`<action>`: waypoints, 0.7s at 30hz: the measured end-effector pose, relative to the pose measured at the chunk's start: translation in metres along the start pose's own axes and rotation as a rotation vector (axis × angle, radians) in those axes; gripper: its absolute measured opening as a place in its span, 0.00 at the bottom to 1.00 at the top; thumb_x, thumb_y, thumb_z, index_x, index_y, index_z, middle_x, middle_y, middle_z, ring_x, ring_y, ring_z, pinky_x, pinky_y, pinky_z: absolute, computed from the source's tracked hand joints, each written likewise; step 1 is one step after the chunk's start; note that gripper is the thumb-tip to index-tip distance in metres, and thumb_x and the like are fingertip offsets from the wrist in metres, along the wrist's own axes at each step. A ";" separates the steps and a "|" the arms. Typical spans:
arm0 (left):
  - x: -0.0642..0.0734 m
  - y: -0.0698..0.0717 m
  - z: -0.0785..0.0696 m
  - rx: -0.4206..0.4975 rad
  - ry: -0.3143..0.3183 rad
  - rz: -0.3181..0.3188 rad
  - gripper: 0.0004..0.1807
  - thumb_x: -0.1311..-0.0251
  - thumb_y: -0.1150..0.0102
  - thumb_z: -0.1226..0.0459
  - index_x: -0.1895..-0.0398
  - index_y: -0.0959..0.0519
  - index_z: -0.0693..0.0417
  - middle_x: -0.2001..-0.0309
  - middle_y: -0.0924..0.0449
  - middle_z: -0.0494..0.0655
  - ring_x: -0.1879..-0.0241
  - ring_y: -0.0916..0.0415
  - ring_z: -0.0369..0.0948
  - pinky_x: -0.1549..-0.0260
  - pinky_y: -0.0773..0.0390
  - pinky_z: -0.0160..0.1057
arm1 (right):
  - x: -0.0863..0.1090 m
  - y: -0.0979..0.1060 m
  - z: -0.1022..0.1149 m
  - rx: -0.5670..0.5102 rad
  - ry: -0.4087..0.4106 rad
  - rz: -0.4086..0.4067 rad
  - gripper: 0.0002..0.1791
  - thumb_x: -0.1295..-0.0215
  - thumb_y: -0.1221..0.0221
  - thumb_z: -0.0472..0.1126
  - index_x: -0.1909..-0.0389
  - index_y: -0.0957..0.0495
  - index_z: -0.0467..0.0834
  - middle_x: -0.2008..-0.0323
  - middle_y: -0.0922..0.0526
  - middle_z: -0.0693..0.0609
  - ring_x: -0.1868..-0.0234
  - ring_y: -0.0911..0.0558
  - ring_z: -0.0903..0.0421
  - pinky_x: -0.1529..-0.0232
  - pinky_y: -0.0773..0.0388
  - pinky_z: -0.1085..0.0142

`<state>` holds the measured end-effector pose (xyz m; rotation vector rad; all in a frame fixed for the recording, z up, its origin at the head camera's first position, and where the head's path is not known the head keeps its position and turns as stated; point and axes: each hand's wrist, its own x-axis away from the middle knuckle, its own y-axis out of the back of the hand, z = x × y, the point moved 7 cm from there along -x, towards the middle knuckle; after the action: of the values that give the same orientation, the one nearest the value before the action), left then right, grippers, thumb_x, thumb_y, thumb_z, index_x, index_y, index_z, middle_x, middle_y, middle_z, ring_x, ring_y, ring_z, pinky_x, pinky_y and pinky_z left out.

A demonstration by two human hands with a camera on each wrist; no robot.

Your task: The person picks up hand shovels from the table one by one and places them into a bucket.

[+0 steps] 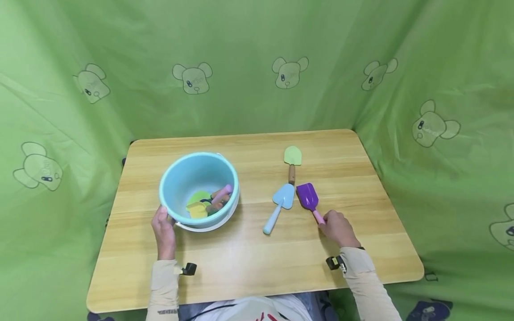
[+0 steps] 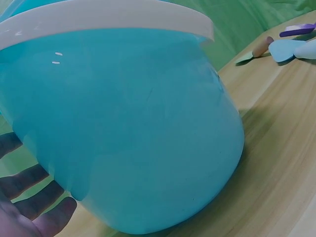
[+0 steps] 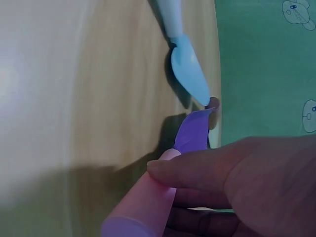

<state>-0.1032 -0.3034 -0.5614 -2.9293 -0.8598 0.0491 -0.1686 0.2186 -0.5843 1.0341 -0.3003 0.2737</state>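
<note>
On the left of the table stands a light-blue bucket (image 1: 199, 156) with a white handle (image 2: 113, 17). My left hand (image 1: 163, 232) touches its near left side; in the left wrist view the fingers (image 2: 37, 197) lie fairly straight against the wall. My right hand (image 1: 339, 228) pinches the pink handle (image 3: 143, 200) of a purple toy shovel (image 1: 308, 196) between thumb and fingers. A light-blue toy trowel (image 1: 284, 196) lies just left of it. Beyond is a green toy spade (image 1: 292, 155) with a brown handle.
Inside the bucket lie a yellow toy piece (image 1: 197, 210), a green piece (image 1: 198, 196), a pink-purple handle (image 1: 222, 194) and brown handles. The wooden table (image 1: 249, 267) has green curtains (image 1: 241, 102) behind it and on both sides.
</note>
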 end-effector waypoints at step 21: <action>-0.001 0.003 -0.003 -0.041 -0.010 0.007 0.29 0.24 0.58 0.50 0.37 0.21 0.62 0.38 0.20 0.65 0.43 0.18 0.52 0.47 0.15 0.36 | -0.009 0.054 0.078 0.101 0.232 -0.018 0.07 0.33 0.38 0.33 0.65 0.15 0.32 0.80 0.22 0.48 0.80 0.28 0.56 0.81 0.29 0.66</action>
<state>-0.1026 -0.3069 -0.5589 -2.9731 -0.8623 0.0476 -0.2051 0.1762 -0.5078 1.0919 -0.0680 0.3922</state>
